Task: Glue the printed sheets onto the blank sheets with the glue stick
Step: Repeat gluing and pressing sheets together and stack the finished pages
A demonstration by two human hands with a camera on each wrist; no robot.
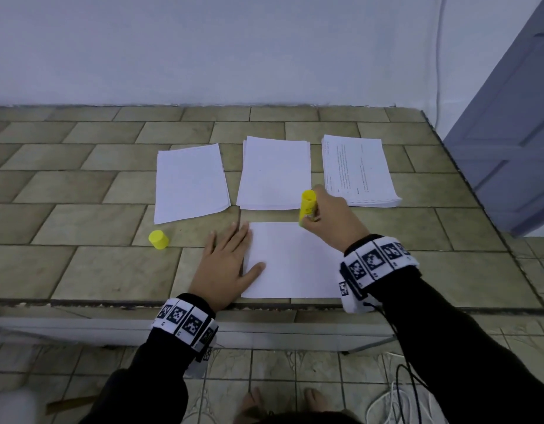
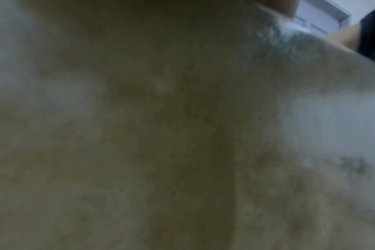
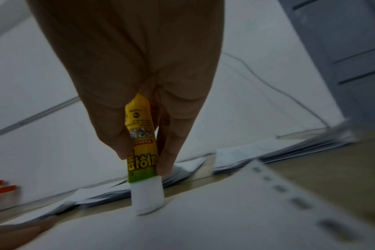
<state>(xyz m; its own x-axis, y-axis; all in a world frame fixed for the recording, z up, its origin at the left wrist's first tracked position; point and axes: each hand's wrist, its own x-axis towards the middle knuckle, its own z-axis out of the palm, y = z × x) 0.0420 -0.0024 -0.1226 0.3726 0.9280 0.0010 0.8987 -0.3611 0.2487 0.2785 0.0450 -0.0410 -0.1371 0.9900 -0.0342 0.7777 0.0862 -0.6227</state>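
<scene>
Right hand (image 1: 328, 215) grips the glue stick (image 1: 307, 206), fingers curled round the yellow barrel, white glue end (image 3: 148, 196) down on the far edge of a single white sheet (image 1: 295, 261) at the bench's (image 1: 81, 270) near edge. Left hand (image 1: 226, 267) lies flat, fingers straight and slightly spread, pressing the sheet's left edge. Yellow cap (image 1: 158, 239) stands left of that hand, apart from it. Three paper stacks lie mid-bench: left stack (image 1: 189, 182) and middle stack (image 1: 273, 172) look blank, right stack (image 1: 357, 169) printed. Left wrist view blurred.
</scene>
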